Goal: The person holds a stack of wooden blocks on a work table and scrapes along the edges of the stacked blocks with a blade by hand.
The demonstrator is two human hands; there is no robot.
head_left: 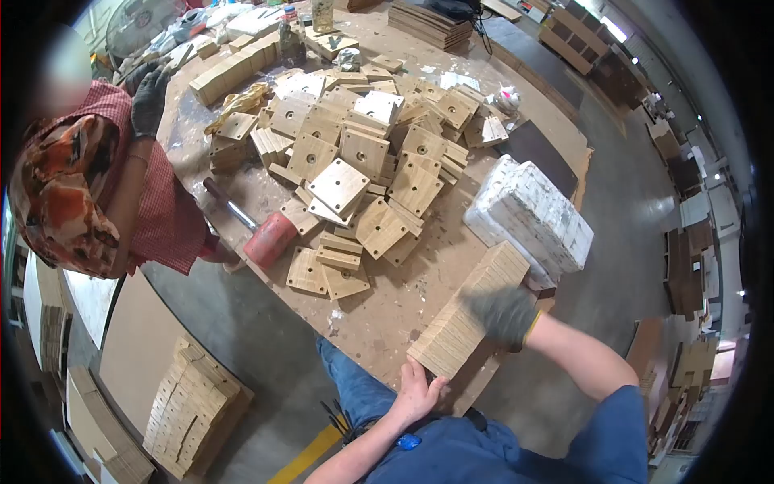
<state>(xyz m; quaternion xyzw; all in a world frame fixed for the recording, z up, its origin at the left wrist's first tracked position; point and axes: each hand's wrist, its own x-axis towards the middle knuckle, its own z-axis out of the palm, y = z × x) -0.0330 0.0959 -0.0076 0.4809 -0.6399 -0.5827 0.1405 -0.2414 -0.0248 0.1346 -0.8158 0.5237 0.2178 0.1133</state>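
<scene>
A straight row of square wooden plates (468, 310), standing face to face, lies along the near right edge of the table. My bare left hand (417, 394) is at the row's near end, its fingers against the end corner and the thumb to the side. Over the row's right side is my right hand (504, 315), in a dark work glove and smeared by motion; its fingers cannot be made out. A large loose heap of similar plates (364, 153), with holes at the corners and centre, covers the middle of the table.
A red-headed mallet (270, 239) lies by the left table edge. Beyond the row sits a white, stained foam block (532, 211). At the left stands another person (121, 185) with a gloved hand. Another plate row (235, 71) and jars (292, 40) are at the back. Stacked wood (193, 407) is below left.
</scene>
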